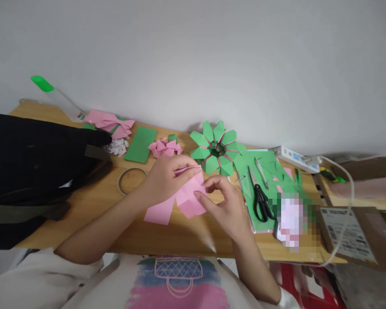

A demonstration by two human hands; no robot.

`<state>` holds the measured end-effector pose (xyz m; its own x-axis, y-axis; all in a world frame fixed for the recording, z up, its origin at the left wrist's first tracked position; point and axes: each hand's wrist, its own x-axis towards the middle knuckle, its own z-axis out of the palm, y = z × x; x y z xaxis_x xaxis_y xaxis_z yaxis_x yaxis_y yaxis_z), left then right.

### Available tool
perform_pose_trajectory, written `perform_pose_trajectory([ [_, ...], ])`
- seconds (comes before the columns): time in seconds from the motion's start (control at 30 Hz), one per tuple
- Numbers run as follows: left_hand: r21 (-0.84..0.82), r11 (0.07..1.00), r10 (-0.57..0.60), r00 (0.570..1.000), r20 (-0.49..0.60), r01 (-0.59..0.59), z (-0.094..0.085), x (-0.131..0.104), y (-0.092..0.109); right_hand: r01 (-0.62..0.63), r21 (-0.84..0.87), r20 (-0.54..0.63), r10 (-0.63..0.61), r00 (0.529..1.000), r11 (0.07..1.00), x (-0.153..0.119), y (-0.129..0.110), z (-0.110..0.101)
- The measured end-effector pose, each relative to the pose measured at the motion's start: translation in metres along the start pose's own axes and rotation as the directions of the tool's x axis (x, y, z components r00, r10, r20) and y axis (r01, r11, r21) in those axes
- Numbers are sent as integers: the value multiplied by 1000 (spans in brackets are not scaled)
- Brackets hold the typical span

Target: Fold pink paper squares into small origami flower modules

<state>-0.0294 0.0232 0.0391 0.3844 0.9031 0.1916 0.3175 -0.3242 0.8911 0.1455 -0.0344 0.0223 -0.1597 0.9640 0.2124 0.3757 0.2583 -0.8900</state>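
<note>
A folded piece of pink paper (190,198) is held up over the middle of the table. My left hand (164,178) grips its upper left edge, thumb on the near face. On the right side, the thumb and fingers of my right hand (223,199) pinch the paper's edge. Below my left hand, a second pink paper piece (161,211) lies on the table. Just beyond my hands stands a green paper flower shape (227,165) with pink edging and a hollow centre. Cut pink paper pieces (165,147) are heaped behind my left hand.
A tape roll (119,182) and green paper (140,143) lie left, near a black bag (35,171). Black-handled scissors (261,204) and a cutter knife (261,173) rest on green sheets at right. A power strip (294,159) with a white cable sits by the wall.
</note>
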Motion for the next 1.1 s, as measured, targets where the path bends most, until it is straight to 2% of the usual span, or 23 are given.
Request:
perform_pose_trajectory([
  [0.07,-53,998,-22,999,33,24,2,1,-1,-105,174,20,103,994,979,1,1,4],
  [0.13,-119,992,-36,999,31,39,4,0,-4,-184,347,81,167,983,920,3,3,6],
  [0.2,-129,992,4,1000,16,-2,3,-2,-8,-231,483,77,222,972,845,4,6,7],
  [0.27,-54,994,95,995,30,-93,1,-6,-11,-246,581,44,272,961,776,5,9,6],
  [0.4,137,960,238,969,58,-244,-4,-13,-11,-267,653,33,326,945,709,7,10,5],
  [0.53,261,910,323,945,46,-324,-8,-16,-8,-290,668,52,346,937,686,7,10,5],
  [0.63,309,888,336,940,67,-340,-13,-16,-8,-275,651,37,333,942,708,5,11,2],
  [0.8,247,918,299,950,86,-311,-20,-13,-10,-235,557,13,274,962,796,3,13,-4],
  [0.9,119,959,258,966,5,-257,-19,-12,-9,-222,496,13,249,968,839,0,16,-5],
  [1.0,-130,988,69,993,-95,-81,-14,-9,-7,-193,428,17,206,978,883,-3,18,-2],
  [1.1,-335,941,-115,972,-203,42,-8,-5,-3,-162,314,-1,171,985,936,-4,16,1],
])
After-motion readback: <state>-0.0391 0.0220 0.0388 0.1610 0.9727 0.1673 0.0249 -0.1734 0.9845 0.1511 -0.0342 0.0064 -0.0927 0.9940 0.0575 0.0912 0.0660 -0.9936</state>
